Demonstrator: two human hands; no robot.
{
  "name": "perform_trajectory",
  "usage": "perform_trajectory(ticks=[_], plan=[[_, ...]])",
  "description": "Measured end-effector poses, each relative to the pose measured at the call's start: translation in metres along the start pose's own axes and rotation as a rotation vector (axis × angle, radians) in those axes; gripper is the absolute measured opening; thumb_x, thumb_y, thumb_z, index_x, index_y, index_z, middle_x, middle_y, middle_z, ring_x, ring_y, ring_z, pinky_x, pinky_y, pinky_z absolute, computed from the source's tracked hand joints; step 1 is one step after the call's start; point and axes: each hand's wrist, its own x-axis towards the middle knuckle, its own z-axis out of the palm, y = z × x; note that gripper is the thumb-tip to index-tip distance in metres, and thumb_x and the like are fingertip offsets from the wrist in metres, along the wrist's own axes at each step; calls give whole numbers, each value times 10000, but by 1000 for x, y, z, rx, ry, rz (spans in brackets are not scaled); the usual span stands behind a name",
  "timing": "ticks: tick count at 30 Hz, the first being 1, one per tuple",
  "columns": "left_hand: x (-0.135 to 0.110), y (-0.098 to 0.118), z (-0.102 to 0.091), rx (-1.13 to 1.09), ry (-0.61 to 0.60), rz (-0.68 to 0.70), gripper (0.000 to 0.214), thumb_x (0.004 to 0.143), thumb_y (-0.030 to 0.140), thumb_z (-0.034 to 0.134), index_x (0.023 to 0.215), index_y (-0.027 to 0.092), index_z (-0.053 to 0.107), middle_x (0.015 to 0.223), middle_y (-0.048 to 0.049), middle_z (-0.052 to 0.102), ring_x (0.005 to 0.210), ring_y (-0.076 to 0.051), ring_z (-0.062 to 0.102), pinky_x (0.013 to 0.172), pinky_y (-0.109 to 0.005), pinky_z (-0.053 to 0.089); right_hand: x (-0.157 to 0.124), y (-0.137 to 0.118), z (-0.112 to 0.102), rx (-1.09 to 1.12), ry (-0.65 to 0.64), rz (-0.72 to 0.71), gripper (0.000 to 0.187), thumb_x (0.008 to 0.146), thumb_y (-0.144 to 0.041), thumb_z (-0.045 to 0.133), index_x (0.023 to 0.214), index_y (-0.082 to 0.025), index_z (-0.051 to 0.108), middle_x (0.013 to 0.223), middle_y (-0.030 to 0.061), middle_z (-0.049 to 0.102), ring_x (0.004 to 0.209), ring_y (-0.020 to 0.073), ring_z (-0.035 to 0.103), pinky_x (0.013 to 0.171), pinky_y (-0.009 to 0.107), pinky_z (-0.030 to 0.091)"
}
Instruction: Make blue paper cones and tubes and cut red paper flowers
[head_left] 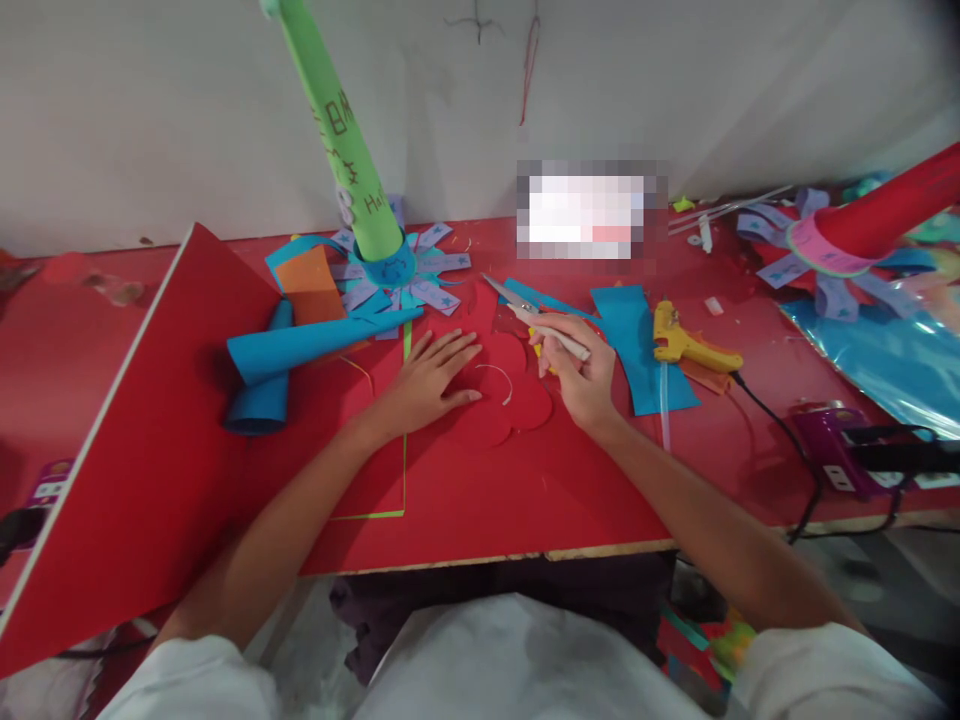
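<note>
We see a red worktop point(465, 500) against a pale wall; a green paper cone point(341, 130) stands tilted in a blue collar ringed by lilac starred strips point(442, 265); just left lies a blue paper cone point(315, 343) beside an orange paper piece point(311, 285); a large red sheet point(142, 440) leans at the left; a yellow glue gun point(686, 345) rests on blue paper point(637, 340); a red cone point(885, 215) lies far right, above shiny blue film point(885, 360).
</note>
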Motion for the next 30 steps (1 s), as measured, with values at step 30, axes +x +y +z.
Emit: perform_trajectory(ticks=[30], plan=[[-8, 4, -12, 142, 107, -2, 545, 1027, 596, 633, 1433, 238, 696, 1560, -133, 654, 1550, -385, 508, 1378, -718, 134, 3, 10, 16, 268, -202, 285, 357, 989, -577, 726, 1028, -230, 801, 746, -6, 704, 529, 85, 540, 464, 224, 442]])
